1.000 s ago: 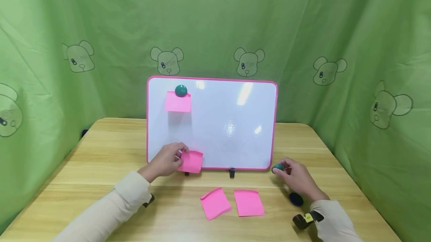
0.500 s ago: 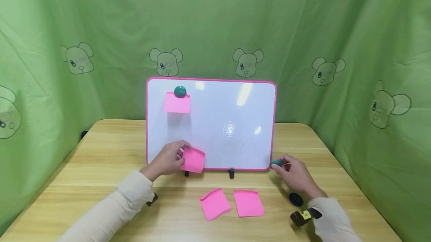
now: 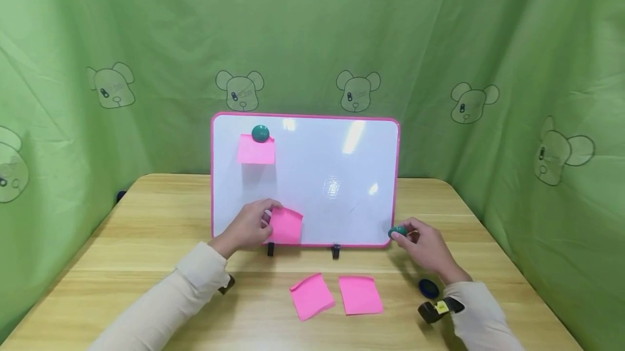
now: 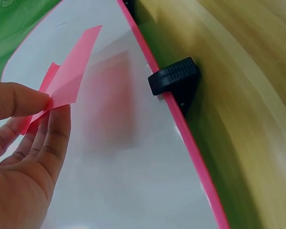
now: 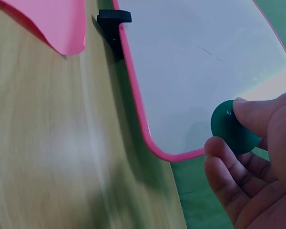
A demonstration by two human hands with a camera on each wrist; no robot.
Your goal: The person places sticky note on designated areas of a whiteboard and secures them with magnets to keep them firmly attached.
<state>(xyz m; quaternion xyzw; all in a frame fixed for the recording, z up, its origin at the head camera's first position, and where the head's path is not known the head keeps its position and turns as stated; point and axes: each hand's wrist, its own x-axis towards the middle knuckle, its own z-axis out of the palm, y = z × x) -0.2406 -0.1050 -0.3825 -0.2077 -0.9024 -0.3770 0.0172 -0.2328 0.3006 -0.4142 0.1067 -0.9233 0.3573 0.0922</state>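
A: Step in hand?

B: Placing a note, I judge. The left hand (image 3: 248, 226) pinches a pink note (image 3: 287, 226) near its nine-o'clock edge, held off the whiteboard (image 3: 351, 183), between six and seven on its face.

A: And the right hand (image 3: 428, 245)?

B: Fingers grasping a green magnet (image 3: 397, 231) by the whiteboard's four-o'clock corner (touching the frame or not, can't tell).

A: Other notes?

B: A pinned note (image 3: 256, 152) at ten, a second magnet (image 3: 260, 133) across its top edge. Two loose notes (image 3: 312, 298) on the tabletop (image 3: 161, 231), towards six; a dark disc (image 3: 428, 288) towards half past four.

A: Next move calls for?

B: Laying the note flat, I'd say, steadying it, then bringing the green magnet over its twelve-o'clock edge. Carried too close, it might grab early.
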